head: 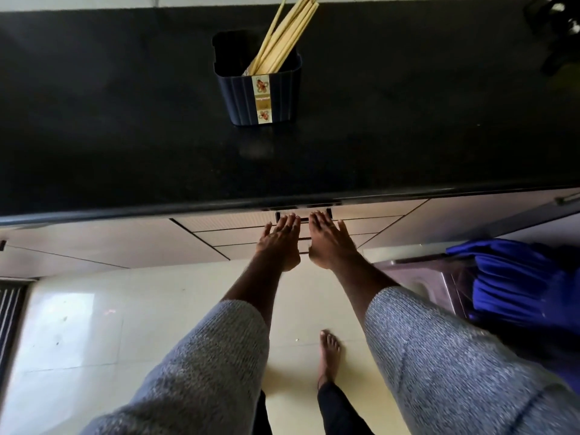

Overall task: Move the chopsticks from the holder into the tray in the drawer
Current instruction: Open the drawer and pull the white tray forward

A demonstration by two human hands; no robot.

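Black counter [125,120], chopsticks [282,39] in holder [276,95]

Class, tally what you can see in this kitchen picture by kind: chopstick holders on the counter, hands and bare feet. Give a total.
Chopstick holders: 1, the dark holder
Hands: 2, the left hand and the right hand
Bare feet: 1, the foot
Total: 4

Grey marled knit sleeves [439,356] cover both forearms, ending well back from the fingers [290,222] with the wrists bare. Below, dark trouser legs [339,409] and a bare foot [328,353].
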